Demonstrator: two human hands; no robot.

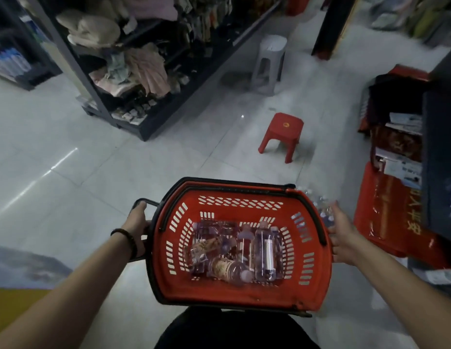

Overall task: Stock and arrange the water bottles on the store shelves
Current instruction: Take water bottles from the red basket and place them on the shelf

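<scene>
A red plastic shopping basket with slotted holes in its sides and black handles is held up in front of the person, above the pale shiny tiled floor. The left hand, with a dark bead band on the wrist, is closed around the black loop handle on the basket's left end. The right hand presses on the basket's right rim with its fingers spread; I cannot tell if it grips the rim.

Inside the basket lie clear plastic water bottles, smooth and round. They rest on their sides in a loose heap, some with pale labels and pale caps. More small clear bottles show just past the right rim, blurry, near the right fingers.

To the right are shiny red flat packs with gold writing.

Farther off, a small red plastic stool with four legs stands on the floor. Beyond it stands a taller white plastic stool. On the left, a dark metal shelf rack holds soft, crumpled cloth things in pink and cream.
</scene>
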